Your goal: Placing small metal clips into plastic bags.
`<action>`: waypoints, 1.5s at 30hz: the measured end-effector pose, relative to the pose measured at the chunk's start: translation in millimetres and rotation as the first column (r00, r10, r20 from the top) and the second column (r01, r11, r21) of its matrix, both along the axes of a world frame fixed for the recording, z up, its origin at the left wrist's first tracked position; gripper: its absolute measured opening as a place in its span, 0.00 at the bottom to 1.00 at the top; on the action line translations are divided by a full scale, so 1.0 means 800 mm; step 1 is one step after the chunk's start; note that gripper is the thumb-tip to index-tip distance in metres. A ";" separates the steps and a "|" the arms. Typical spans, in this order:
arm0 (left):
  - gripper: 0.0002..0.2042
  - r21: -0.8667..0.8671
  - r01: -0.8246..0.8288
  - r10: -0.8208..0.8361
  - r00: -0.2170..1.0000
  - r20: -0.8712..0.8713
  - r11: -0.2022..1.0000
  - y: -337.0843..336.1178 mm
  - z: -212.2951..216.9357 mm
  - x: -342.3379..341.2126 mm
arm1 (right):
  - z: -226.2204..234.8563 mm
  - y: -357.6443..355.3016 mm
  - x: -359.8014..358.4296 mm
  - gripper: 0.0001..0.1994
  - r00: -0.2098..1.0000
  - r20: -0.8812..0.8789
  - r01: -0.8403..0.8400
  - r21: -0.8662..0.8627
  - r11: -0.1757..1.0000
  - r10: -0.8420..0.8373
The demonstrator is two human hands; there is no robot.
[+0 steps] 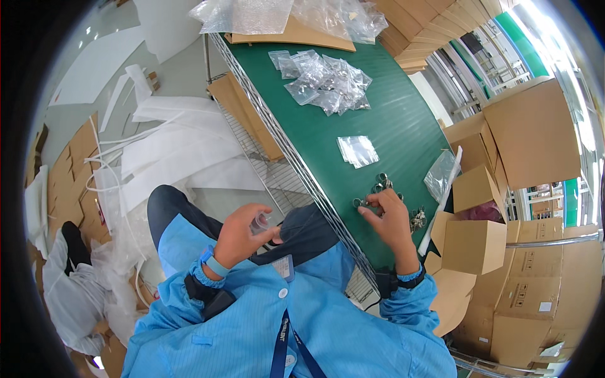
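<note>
Over my lap, my left hand (pixel 242 236) is closed on a small clear plastic bag (pixel 259 222), its fingers curled round it. My right hand (pixel 389 217) reaches over the green tabletop (pixel 328 151), thumb and forefinger pinched at a small shiny metal ring (pixel 358 202). Just beyond those fingers lie several more metal rings (pixel 381 181), and a further cluster of metal pieces (pixel 418 219) rests to the right of that hand. Farther up the table is a short stack of flat clear zip bags (pixel 358 151). A heap of filled zip bags (pixel 328 82) lies beyond it.
Bubble wrap and plastic (pixel 252 16) sit on cardboard at the table's far end. Open cardboard boxes (pixel 476 246) crowd the right side. A wire rack edge (pixel 283 138) runs along the table's left. White foam sheets (pixel 176 151) cover the floor at left.
</note>
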State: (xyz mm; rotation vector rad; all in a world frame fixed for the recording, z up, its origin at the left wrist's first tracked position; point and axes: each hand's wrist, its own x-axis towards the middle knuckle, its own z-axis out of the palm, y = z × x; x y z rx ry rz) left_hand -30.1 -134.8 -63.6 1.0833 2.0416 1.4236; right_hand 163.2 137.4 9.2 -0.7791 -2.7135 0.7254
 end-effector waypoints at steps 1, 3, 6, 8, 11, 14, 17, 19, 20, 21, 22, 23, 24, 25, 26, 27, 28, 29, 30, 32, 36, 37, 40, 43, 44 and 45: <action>0.19 0.000 0.001 -0.001 1.000 -0.001 1.000 0.001 0.000 0.000 | -0.002 -0.003 -0.007 0.11 1.000 0.003 -0.026 0.073 0.997 0.026; 0.20 -0.013 0.013 -0.013 1.000 0.023 1.000 0.003 0.000 0.001 | -0.009 -0.011 -0.014 0.11 0.999 0.007 -0.049 0.146 0.988 0.048; 0.21 -0.014 0.057 -0.057 0.998 0.035 0.998 -0.002 0.001 0.002 | -0.024 -0.014 -0.021 0.12 1.000 -0.009 0.008 0.137 0.991 -0.006; 0.21 -0.001 0.073 -0.073 0.997 0.038 0.997 -0.003 0.005 0.000 | -0.019 -0.017 -0.027 0.13 0.998 -0.055 -0.035 -0.056 0.998 0.032; 0.22 0.037 0.126 -0.129 0.987 0.092 0.991 0.000 0.007 0.002 | -0.003 -0.048 -0.042 0.13 0.964 -0.236 -0.182 -0.257 0.949 0.121; 0.23 0.084 0.195 -0.208 0.960 0.190 0.977 0.002 0.009 0.010 | 0.014 -0.095 -0.055 0.16 0.921 -0.337 -0.319 -0.372 0.872 0.194; 0.23 0.176 0.242 -0.282 0.924 0.260 0.954 0.004 0.008 0.013 | 0.017 -0.127 -0.068 0.18 0.898 -0.337 -0.394 -0.333 0.856 0.283; 0.22 0.218 0.237 -0.281 0.939 0.197 0.947 0.002 0.005 0.012 | 0.020 -0.140 -0.075 0.19 0.856 -0.337 -0.494 -0.314 0.811 0.392; 0.22 0.217 0.232 -0.276 0.941 0.197 0.948 0.000 0.009 0.011 | 0.017 -0.140 -0.075 0.17 0.860 -0.339 -0.487 -0.320 0.813 0.382; 0.22 0.187 0.236 -0.279 0.926 0.253 0.954 -0.002 0.015 0.010 | 0.017 -0.140 -0.075 0.17 0.858 -0.340 -0.491 -0.321 0.810 0.385; 0.22 0.158 0.241 -0.280 0.909 0.309 0.958 -0.003 0.018 0.009 | 0.017 -0.138 -0.073 0.15 0.867 -0.342 -0.477 -0.359 0.802 0.363; 0.22 0.157 0.239 -0.277 0.910 0.308 0.958 -0.004 0.018 0.009 | 0.017 -0.138 -0.072 0.14 0.876 -0.343 -0.463 -0.397 0.792 0.339; 0.21 0.160 0.233 -0.273 0.906 0.322 0.959 -0.005 0.018 0.010 | 0.017 -0.140 -0.073 0.14 0.875 -0.344 -0.465 -0.397 0.791 0.341; 0.21 0.162 0.227 -0.270 0.902 0.336 0.960 -0.005 0.018 0.010 | 0.017 -0.141 -0.073 0.13 0.878 -0.313 -0.464 -0.381 0.799 0.361; 0.21 0.163 0.228 -0.272 0.902 0.335 0.960 -0.005 0.018 0.011 | 0.016 -0.142 -0.072 0.11 0.883 -0.281 -0.461 -0.365 0.809 0.377; 0.21 0.167 0.227 -0.270 0.909 0.317 0.959 -0.005 0.018 0.011 | 0.018 -0.145 -0.072 0.11 0.883 -0.280 -0.460 -0.365 0.810 0.376; 0.21 0.172 0.225 -0.269 0.916 0.299 0.959 -0.004 0.018 0.011 | 0.021 -0.149 -0.072 0.10 0.919 -0.221 -0.390 -0.400 0.829 0.326; 0.21 0.171 0.226 -0.269 0.916 0.298 0.959 -0.004 0.019 0.011 | 0.023 -0.152 -0.072 0.09 0.948 -0.161 -0.318 -0.432 0.844 0.275; 0.20 0.166 0.219 -0.257 0.931 0.259 0.962 -0.004 0.021 0.010 | 0.022 -0.153 -0.074 0.09 0.948 -0.162 -0.318 -0.432 0.844 0.275; 0.20 0.161 0.216 -0.248 0.944 0.217 0.963 -0.003 0.024 0.010 | 0.021 -0.154 -0.078 0.08 0.894 -0.278 -0.419 -0.241 0.876 0.351; 0.18 0.170 0.192 -0.217 0.965 0.147 0.967 -0.002 0.027 0.010 | 0.010 -0.158 -0.080 0.08 0.910 -0.229 -0.396 -0.231 0.889 0.346; 0.17 0.150 0.195 -0.214 0.969 0.124 0.969 -0.002 0.028 0.010 | 0.006 -0.158 -0.080 0.08 0.919 -0.212 -0.377 -0.226 0.898 0.332; 0.17 0.141 0.177 -0.191 0.977 0.093 0.974 -0.003 0.030 0.010 | 0.006 -0.162 -0.084 0.09 0.938 -0.203 -0.325 -0.231 0.917 0.281; 0.17 0.122 0.174 -0.177 0.984 0.016 0.977 -0.003 0.033 0.010 | 0.009 -0.163 -0.085 0.09 0.946 -0.209 -0.303 -0.305 0.903 0.247; 0.17 0.122 0.171 -0.174 0.985 0.016 0.978 -0.003 0.033 0.011 | 0.010 -0.163 -0.085 0.09 0.944 -0.212 -0.318 -0.369 0.873 0.254; 0.18 0.126 0.153 -0.155 0.988 0.000 0.980 -0.003 0.033 0.012 | 0.013 -0.162 -0.086 0.09 0.943 -0.212 -0.320 -0.369 0.872 0.257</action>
